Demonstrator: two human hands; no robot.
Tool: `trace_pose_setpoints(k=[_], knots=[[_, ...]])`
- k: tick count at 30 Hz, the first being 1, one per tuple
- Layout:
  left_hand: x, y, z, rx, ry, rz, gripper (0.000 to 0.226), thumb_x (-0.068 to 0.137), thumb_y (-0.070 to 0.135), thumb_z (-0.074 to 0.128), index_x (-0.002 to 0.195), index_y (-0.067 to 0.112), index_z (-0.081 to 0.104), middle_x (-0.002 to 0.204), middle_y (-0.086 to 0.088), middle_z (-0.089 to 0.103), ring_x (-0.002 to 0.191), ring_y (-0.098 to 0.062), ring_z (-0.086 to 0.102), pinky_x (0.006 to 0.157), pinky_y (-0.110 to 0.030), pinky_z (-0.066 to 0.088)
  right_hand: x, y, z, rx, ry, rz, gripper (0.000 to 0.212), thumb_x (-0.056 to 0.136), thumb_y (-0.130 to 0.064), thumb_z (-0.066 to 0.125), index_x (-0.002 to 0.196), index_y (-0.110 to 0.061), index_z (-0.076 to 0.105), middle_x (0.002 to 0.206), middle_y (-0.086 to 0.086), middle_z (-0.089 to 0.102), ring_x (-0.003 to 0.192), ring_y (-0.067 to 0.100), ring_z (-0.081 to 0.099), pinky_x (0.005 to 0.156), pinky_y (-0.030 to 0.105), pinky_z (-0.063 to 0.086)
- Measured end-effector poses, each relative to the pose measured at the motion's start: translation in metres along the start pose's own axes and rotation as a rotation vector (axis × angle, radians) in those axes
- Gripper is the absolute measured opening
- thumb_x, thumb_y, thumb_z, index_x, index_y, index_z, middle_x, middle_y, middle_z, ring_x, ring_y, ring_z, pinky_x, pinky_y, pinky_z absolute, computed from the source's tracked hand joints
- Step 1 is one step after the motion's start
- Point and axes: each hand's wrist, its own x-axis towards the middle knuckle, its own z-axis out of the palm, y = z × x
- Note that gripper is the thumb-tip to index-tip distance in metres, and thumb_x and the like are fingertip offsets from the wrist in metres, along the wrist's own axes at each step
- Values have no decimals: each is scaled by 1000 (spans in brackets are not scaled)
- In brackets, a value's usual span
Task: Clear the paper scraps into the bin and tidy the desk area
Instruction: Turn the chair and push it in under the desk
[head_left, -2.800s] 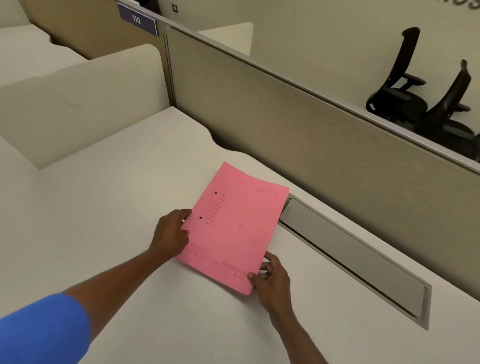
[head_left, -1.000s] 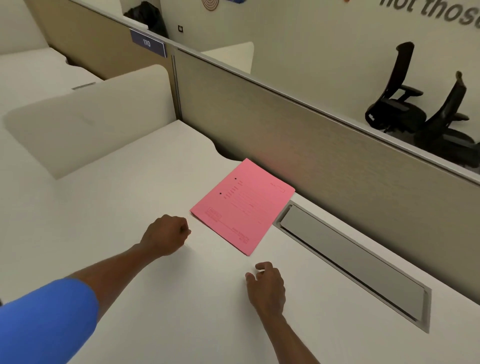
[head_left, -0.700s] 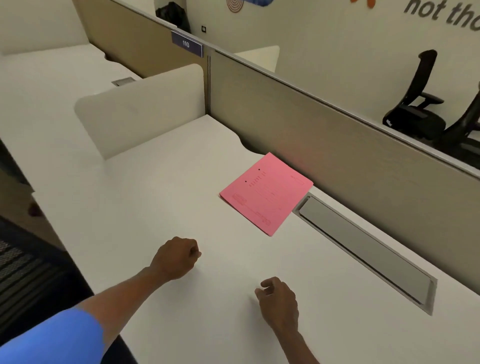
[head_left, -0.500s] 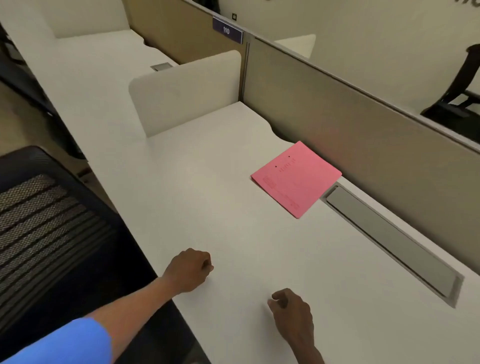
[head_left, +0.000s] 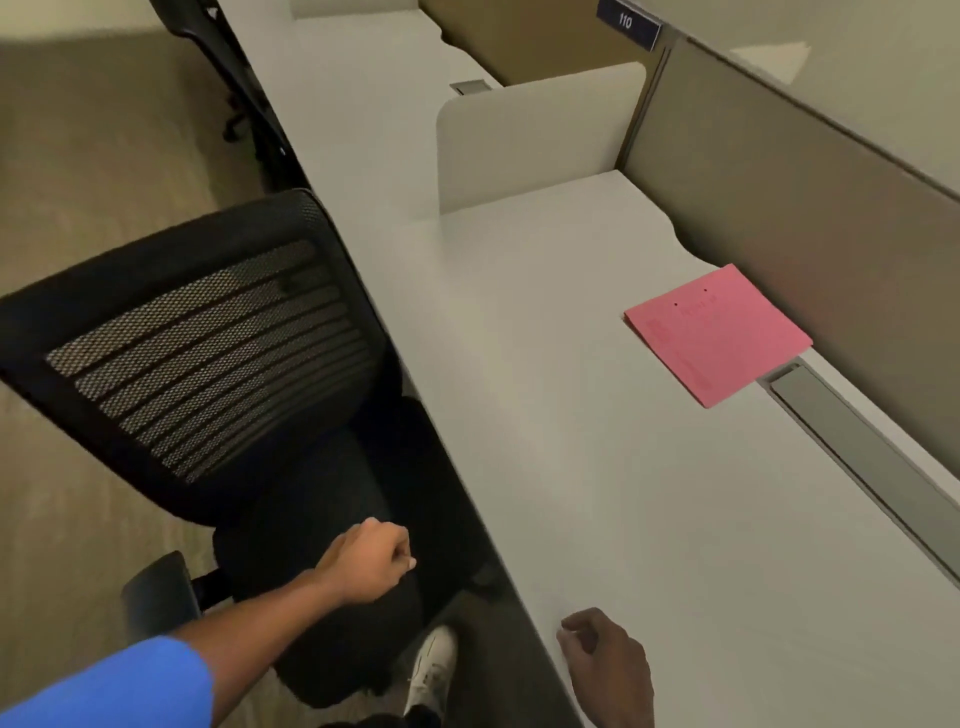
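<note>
A pink paper folder (head_left: 717, 332) lies flat on the white desk (head_left: 545, 395), at the far right against the beige partition. My left hand (head_left: 366, 564) is a closed fist held off the desk's front edge, above the seat of a black chair. A tiny white speck shows at its fingertips; I cannot tell whether it is paper. My right hand (head_left: 608, 662) rests on the desk's near edge with its fingers curled in and nothing visible in it. Both hands are far from the folder. No bin is in view.
A black mesh-back office chair (head_left: 208, 338) stands tucked against the desk's left edge. A grey cable flap (head_left: 857, 447) is set into the desk beside the folder. A white divider (head_left: 535, 135) closes the desk's far end. My white shoe (head_left: 431, 670) is on the carpet below.
Both hands let go of the pink folder, left it flat by the partition and drew back to the near edge. The view swung left and down, bringing the chair into sight.
</note>
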Motion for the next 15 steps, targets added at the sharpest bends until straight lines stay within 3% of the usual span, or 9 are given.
trace_pose_setpoints(k=[3, 7, 12, 15], knots=[[-17, -18, 16, -46, -10, -64, 12, 96, 44, 72, 87, 36, 69, 82, 11, 71, 77, -3, 69, 67, -22, 52, -17, 4, 15, -64, -55, -59, 7, 84, -43, 75, 85, -39, 69, 82, -20, 75, 79, -2, 68, 74, 23, 51], [-45, -39, 46, -91, -15, -141, 16, 92, 49, 73, 87, 33, 70, 85, 11, 73, 79, -3, 70, 69, -27, 57, -39, 14, 37, -144, -114, -152, 10, 83, -45, 77, 89, -40, 70, 90, -20, 76, 85, 1, 71, 82, 21, 54], [-93, -56, 83, -114, 5, -202, 23, 90, 53, 72, 86, 30, 69, 88, 9, 74, 83, -10, 72, 82, -40, 64, -62, 38, 55, -226, -194, -228, 11, 84, -47, 75, 91, -39, 71, 92, -16, 77, 93, 5, 74, 86, 24, 55], [-129, -66, 107, -138, 31, -238, 23, 91, 50, 73, 92, 26, 73, 90, 5, 76, 85, -16, 74, 84, -41, 64, -79, 54, 63, -255, -215, -268, 12, 83, -48, 76, 90, -40, 71, 90, -18, 78, 91, 3, 74, 86, 24, 56]])
